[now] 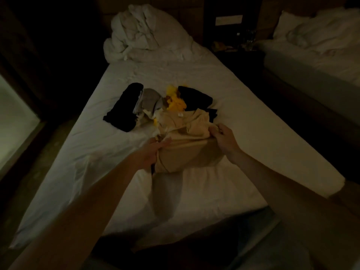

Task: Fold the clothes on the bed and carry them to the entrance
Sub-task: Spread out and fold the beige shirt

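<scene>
Head view of a dim bedroom, looking down on a bed [243, 133] with a white sheet. Both bare forearms reach in from the near edge toward a beige garment [187, 137], which lies bunched on the sheet near the middle of the bed. The left hand [153, 151] grips the garment's near left edge, its fingers [165, 142] curled over the cloth with the thumb hidden beneath. The right hand [224, 137] pinches the garment's right side, fingers bent around a gathered fold. A small white label [180, 114] shows on the far part of the beige garment. Just beyond the beige garment, and partly overlapped by it, lies a loose heap of other clothes: a black garment [121, 112] at the heap's left end, a grey garment [149, 99] touching it, a yellow garment [175, 103] behind the beige one, and a second black garment [194, 98] at the right end. Small white pieces between the grey and beige cloth are too crumpled to identify. A rumpled white duvet [144, 36] is piled at the head of the bed, well apart from the clothes. A second bed [321, 45] with white bedding stands to the right of the first, separated from it by a dark gap holding a nightstand [237, 49] whose contents are too dark to make out.
</scene>
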Available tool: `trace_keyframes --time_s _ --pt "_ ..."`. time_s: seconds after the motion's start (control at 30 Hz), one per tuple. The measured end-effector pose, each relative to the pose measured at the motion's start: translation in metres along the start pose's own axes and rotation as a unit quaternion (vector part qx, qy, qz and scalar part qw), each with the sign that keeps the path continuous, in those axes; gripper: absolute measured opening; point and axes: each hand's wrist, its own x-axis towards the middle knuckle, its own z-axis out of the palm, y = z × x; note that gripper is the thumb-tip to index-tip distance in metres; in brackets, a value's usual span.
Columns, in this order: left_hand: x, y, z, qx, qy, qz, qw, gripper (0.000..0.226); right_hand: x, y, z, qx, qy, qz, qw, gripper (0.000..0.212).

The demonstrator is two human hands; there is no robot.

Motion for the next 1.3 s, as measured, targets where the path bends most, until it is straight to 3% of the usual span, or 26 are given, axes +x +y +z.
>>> trace_keyframes --time_s 0.1,0.13,0.27,0.33,0.43,0.53,0.57,0.7,0.9,1.0,1.1,1.2,1.3 --pt "0.027 0.028 -0.008 -0.018 0.012 -0.006 1.0 0.05 0.037 -0.001 0.007 0.04 0.037 0.008 0.998 0.03" --pt "0.039 0.035 -0.01 -0.024 0.01 -0.015 1.0 0.046 0.05 0.0 0.011 0.036 0.04 0.008 0.999 0.031" --pt "0.085 0.058 -0.016 -0.041 0.014 -0.014 0.999 0.037 0.106 0.015 0.028 -0.028 0.051 0.015 0.998 0.036" --pt "0.112 0.065 -0.015 -0.021 0.062 -0.01 0.998 0.045 0.135 0.024 0.035 -0.049 0.06 0.03 0.997 0.038" --pt "0.162 0.066 -0.017 0.07 0.177 0.02 0.981 0.053 0.179 0.044 0.048 -0.103 0.088 0.048 0.99 0.034" --pt "0.2 0.064 -0.017 0.193 0.213 0.104 0.952 0.028 0.213 0.065 0.056 -0.178 0.127 0.113 0.969 0.029" --pt "0.209 0.062 -0.018 0.222 0.23 0.122 0.94 0.03 0.221 0.072 0.058 -0.185 0.132 0.146 0.963 0.032" --pt "0.235 0.048 -0.032 0.286 0.284 0.13 0.906 0.042 0.235 0.095 0.06 -0.078 0.1 0.194 0.973 0.049" --pt "0.236 0.05 -0.044 0.334 0.257 0.069 0.904 0.036 0.234 0.08 0.048 -0.082 0.063 0.186 0.977 0.057" --pt "0.212 0.06 -0.034 0.324 0.24 0.108 0.909 0.023 0.229 0.065 0.042 -0.109 0.002 0.169 0.98 0.038" --pt "0.179 0.066 -0.022 0.229 0.178 0.13 0.948 0.011 0.214 0.05 0.04 -0.107 -0.036 0.151 0.982 0.008" --pt "0.147 0.067 -0.022 0.13 0.115 0.133 0.976 0.008 0.194 0.034 0.033 -0.039 -0.058 0.16 0.985 0.01" --pt "0.115 0.073 -0.028 0.078 0.11 0.132 0.982 0.009 0.169 0.011 0.022 0.055 -0.068 0.181 0.98 0.018"
